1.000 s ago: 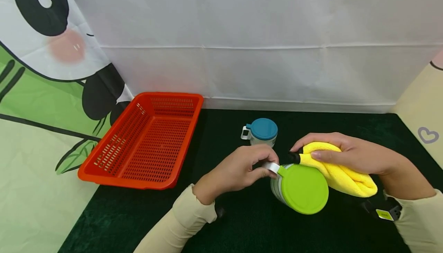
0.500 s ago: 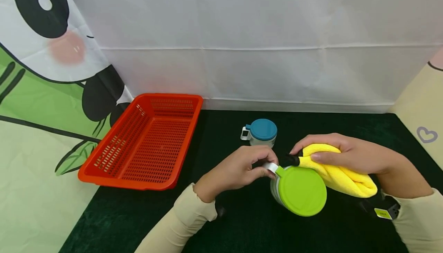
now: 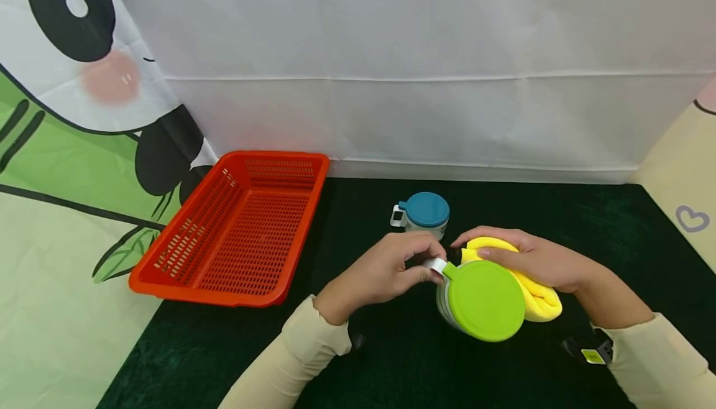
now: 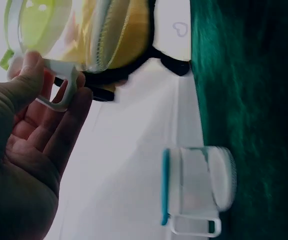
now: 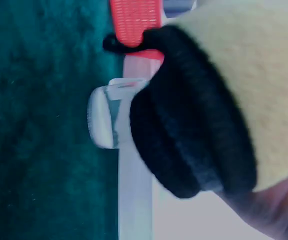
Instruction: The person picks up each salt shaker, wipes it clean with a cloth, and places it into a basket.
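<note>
In the head view my left hand (image 3: 386, 275) pinches the white loop handle (image 4: 64, 85) of a jar with a lime-green lid (image 3: 486, 302). The jar is held tilted, its lid facing the head camera. From the other side, my right hand (image 3: 539, 263) grips a folded yellow cloth (image 3: 545, 303) with black edging (image 5: 194, 110), up against the jar's far right side. Part of the cloth is hidden behind the lid. The left wrist view shows the jar's clear side with the cloth close by it.
A smaller jar with a blue lid (image 3: 427, 210) and white handle stands behind the left hand. At the left is a red slotted basket (image 3: 304, 235). Dark green cloth (image 3: 403, 372) covers the table, and a white sheet (image 3: 425, 123) hangs along its back edge.
My right hand has moved left with the yellow cloth, which now sits further behind the jar's lid. The left hand and its hold on the handle stay nearly the same.
</note>
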The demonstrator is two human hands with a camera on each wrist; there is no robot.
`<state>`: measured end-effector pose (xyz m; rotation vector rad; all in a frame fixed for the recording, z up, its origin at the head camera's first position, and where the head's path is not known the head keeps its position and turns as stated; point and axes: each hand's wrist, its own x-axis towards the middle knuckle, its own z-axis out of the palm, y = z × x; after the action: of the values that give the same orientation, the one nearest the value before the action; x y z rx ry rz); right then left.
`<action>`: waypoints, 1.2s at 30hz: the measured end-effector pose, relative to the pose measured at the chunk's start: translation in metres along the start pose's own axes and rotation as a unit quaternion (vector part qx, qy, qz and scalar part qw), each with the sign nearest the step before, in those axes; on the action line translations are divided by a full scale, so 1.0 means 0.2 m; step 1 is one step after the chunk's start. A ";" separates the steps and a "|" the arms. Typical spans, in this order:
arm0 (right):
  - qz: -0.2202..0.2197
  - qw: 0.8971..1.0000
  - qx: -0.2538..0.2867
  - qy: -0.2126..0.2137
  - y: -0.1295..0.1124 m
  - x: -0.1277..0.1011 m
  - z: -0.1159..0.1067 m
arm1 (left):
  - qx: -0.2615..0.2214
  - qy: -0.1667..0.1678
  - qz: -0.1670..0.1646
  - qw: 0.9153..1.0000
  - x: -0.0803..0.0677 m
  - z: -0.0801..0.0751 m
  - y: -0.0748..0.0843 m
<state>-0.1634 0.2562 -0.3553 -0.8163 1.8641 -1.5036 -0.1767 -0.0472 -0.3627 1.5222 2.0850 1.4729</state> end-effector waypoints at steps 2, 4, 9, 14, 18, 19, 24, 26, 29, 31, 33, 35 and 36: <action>0.000 0.999 -0.008 0.036 -0.03 -0.03 0.00 | -0.004 0.014 -0.018 1.000 0.00 -0.01 -0.03; -0.008 0.998 -0.014 0.062 -0.07 -0.06 0.01 | -0.007 0.028 -0.030 0.999 -0.01 -0.02 -0.05; -0.019 0.996 -0.030 0.081 -0.12 -0.08 0.01 | 0.002 0.038 -0.012 0.999 0.00 -0.02 -0.03; -0.008 0.992 0.018 0.122 -0.05 -0.02 0.04 | 0.016 0.080 -0.004 0.997 0.00 -0.01 0.01; -0.027 0.972 0.067 0.225 0.02 -0.01 0.12 | 0.049 0.158 -0.038 0.986 0.01 -0.02 0.01; -0.035 0.965 0.068 0.252 0.02 -0.01 0.15 | 0.055 0.173 -0.047 0.982 0.01 -0.02 0.00; -0.067 0.945 0.015 0.321 -0.06 -0.02 0.19 | 0.059 0.170 -0.045 0.983 0.01 -0.03 0.00; -0.069 0.951 -0.018 0.302 -0.10 -0.03 0.17 | 0.050 0.141 -0.024 0.988 0.01 -0.03 0.00; -0.052 0.973 -0.039 0.219 -0.14 -0.02 0.09 | 0.028 0.094 0.010 0.995 0.02 -0.01 0.02; -0.031 0.988 -0.023 0.152 -0.14 -0.01 0.05 | 0.020 0.076 0.023 0.997 0.02 -0.01 0.04; -0.012 0.994 0.003 0.106 -0.11 0.01 0.03 | 0.015 0.073 0.021 0.997 0.02 0.00 0.05; -0.003 0.995 0.032 0.097 -0.06 0.02 0.02 | 0.017 0.084 0.006 0.996 0.01 0.00 0.06; -0.002 0.993 0.049 0.104 -0.03 0.02 0.03 | 0.019 0.094 -0.005 0.995 0.01 0.00 0.06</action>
<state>-0.1602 0.2478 -0.3503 -0.6380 1.9178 -1.7248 -0.1703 -0.0454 -0.3531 1.4345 2.2324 1.6402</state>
